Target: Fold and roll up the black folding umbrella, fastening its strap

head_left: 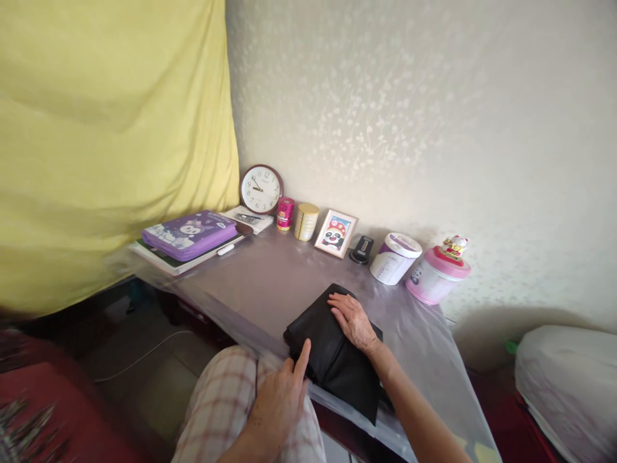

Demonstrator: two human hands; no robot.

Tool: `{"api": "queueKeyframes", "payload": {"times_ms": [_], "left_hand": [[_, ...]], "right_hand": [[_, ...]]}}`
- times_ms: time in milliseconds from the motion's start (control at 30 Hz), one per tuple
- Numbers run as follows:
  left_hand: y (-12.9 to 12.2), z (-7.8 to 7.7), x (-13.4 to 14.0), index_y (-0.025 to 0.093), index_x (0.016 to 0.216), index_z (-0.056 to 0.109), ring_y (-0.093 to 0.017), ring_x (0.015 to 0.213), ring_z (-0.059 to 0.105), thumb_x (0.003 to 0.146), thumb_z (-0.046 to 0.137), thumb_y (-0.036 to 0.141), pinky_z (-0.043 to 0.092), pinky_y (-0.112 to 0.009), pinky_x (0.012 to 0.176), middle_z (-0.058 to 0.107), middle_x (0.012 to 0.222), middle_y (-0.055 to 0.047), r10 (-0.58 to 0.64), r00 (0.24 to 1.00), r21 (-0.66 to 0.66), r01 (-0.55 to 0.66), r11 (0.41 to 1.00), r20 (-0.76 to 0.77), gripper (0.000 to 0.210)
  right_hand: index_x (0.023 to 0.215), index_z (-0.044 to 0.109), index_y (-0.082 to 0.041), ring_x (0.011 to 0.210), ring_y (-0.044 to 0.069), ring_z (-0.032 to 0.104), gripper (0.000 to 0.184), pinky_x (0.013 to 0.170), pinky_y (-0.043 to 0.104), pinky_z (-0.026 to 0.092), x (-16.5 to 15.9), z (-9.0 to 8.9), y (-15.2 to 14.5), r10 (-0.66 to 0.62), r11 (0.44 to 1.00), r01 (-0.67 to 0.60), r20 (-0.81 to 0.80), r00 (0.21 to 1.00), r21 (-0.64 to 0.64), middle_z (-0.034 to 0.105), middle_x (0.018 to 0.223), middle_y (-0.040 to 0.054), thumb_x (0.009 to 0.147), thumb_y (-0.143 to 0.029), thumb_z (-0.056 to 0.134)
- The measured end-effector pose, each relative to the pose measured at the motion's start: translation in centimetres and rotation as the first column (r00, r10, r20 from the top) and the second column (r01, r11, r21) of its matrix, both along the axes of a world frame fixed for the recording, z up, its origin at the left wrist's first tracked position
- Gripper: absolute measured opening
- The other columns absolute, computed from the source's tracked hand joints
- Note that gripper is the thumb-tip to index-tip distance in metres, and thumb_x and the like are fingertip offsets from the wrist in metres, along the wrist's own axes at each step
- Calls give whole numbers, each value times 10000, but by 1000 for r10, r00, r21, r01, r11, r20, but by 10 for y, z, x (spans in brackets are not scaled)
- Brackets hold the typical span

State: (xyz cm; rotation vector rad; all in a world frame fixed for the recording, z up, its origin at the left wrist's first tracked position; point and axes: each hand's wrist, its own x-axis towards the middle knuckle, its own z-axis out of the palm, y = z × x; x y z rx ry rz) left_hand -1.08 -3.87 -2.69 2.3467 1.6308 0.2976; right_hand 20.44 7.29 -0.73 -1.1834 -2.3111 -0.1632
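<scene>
A folded black piece of smooth, cloth-like material (322, 341) lies at the table's near edge, part of it hanging over. My right hand (354, 320) rests flat on top of it, fingers stretched out and close together. At its near left edge is my left hand (284, 392), index finger stretched out against the black material. The other left fingers are curled and partly hidden, and no object shows in them. Something dark shows beside the black material, under my right forearm, too covered to name.
Along the wall stand a round clock (261, 189), a pink can (285, 214), a yellow-lidded can (306, 222), a framed panda picture (336, 234), a black device (361, 249), a white tub (395, 259) and a pink-lidded tub (434, 276) bearing a figurine. A purple case (190, 235) lies on books at left.
</scene>
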Motion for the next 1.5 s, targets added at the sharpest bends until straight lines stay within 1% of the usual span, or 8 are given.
{"api": "queueKeyframes", "payload": {"times_ms": [167,333,567,800,1000,1267,1400,1500], "left_hand": [[0,3,2,227,1433,157,-183,762,614,890,373,172,404,-271,632,622,945,-76,0,999,1,0,1000,-36,587],[1,5,2,229,1431,168,-182,754,617,888,381,165,410,-268,623,625,930,-72,14,998,-2,-14,1000,-64,587],[0,7,1,202,1427,191,-187,774,624,895,352,150,444,-287,664,625,961,-80,-9,999,-6,9,1000,-51,558],[-1,2,0,192,1362,361,-195,808,629,905,348,188,459,-288,675,625,1005,-97,-16,999,-14,15,1000,-42,457],[0,1,-1,188,1428,186,-193,778,625,898,338,148,462,-298,659,623,957,-80,-17,1000,21,18,1000,-23,553],[0,6,0,175,1426,187,-204,759,624,891,351,148,465,-322,659,618,942,-76,-6,997,22,8,1000,-82,561],[1,6,1,160,1429,172,-197,795,621,900,342,166,458,-307,690,619,975,-89,-10,998,-9,9,1000,-70,556],[1,6,0,160,1433,154,-196,823,619,907,332,183,454,-301,707,618,1008,-96,-14,999,-39,12,999,-52,555]], "right_hand": [[1096,612,-171,1099,206,561,332,964,424,423,21,-1,41,-142,987,142,-1,990,-71,631,1147,100,936,-280,342],[1098,609,-150,1087,239,554,322,952,442,418,15,11,33,-273,960,275,-36,961,45,612,1158,134,922,-281,374],[1019,638,-188,1104,202,551,294,1021,427,332,-47,7,-18,7,994,-1,49,999,-109,666,1070,75,939,-292,375],[944,631,-199,911,130,619,362,886,280,427,-76,20,-27,400,873,-348,94,912,-341,688,904,36,962,-330,295],[1037,632,-210,1125,185,540,304,1036,426,288,-27,4,5,108,979,-102,22,994,-177,676,1064,46,945,-316,362],[964,670,-195,1060,202,586,307,951,366,418,15,7,56,-170,970,177,56,984,-165,678,1049,72,929,-240,369],[1067,633,-169,1107,224,548,333,988,414,386,9,17,34,-284,959,283,-104,953,-24,650,1090,112,935,-266,343],[1135,598,-195,1149,195,517,329,984,369,408,-3,13,1,-141,990,136,-156,978,-40,618,1162,87,934,-309,363]]}}
